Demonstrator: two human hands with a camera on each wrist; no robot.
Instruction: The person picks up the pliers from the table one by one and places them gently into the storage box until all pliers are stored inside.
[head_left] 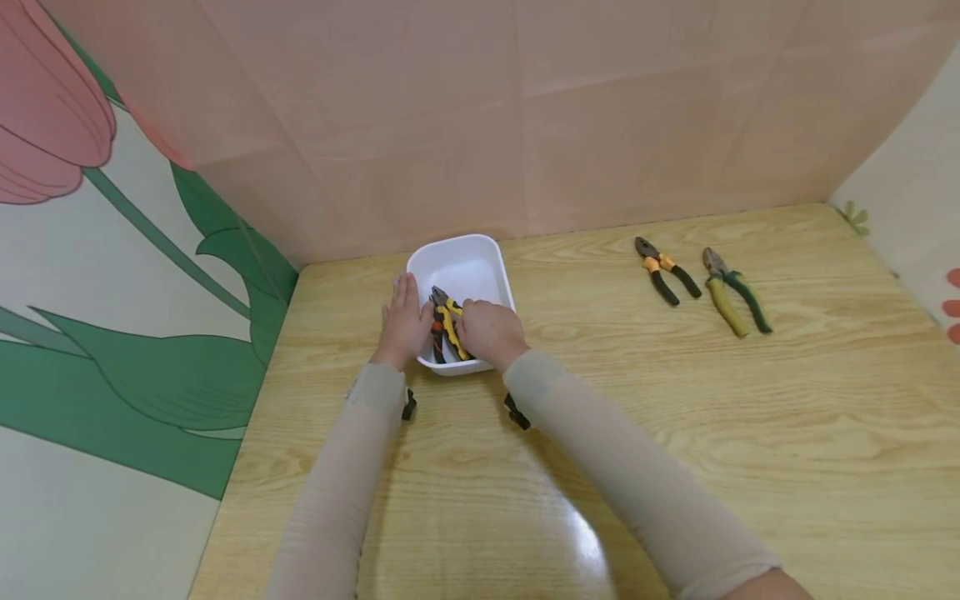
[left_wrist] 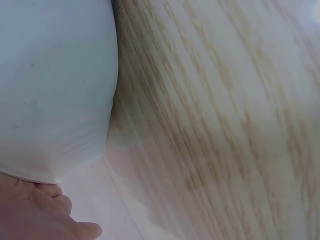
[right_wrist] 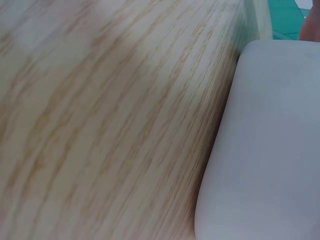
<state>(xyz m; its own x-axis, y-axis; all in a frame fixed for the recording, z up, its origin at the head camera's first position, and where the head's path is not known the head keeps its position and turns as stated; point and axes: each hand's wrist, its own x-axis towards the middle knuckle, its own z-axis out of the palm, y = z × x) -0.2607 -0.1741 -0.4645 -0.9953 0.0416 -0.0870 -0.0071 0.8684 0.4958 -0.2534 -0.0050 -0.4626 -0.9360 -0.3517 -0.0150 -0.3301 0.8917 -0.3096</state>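
Note:
A white plastic box (head_left: 471, 277) stands near the back edge of the table. My left hand (head_left: 405, 323) holds its left rim, with the thumb on the inner side and the fingers along the outside. Inside the box my right hand (head_left: 491, 329) grips a pair of yellow-and-black pliers (head_left: 450, 323), jaws pointing away from me. Beside them lies another tool with red-and-black handles (head_left: 438, 333), partly covered. Both wrist views mainly show the box's outer wall (left_wrist: 55, 85); part of my left hand appears at the lower left of its view.
To the right on the wooden table (head_left: 637, 400) lie orange-and-black pliers (head_left: 664, 271) and pliers with one yellow and one green handle (head_left: 735, 292). A pink sheet (head_left: 525, 125) hangs behind the table. A flower-printed panel (head_left: 150, 367) borders the left side.

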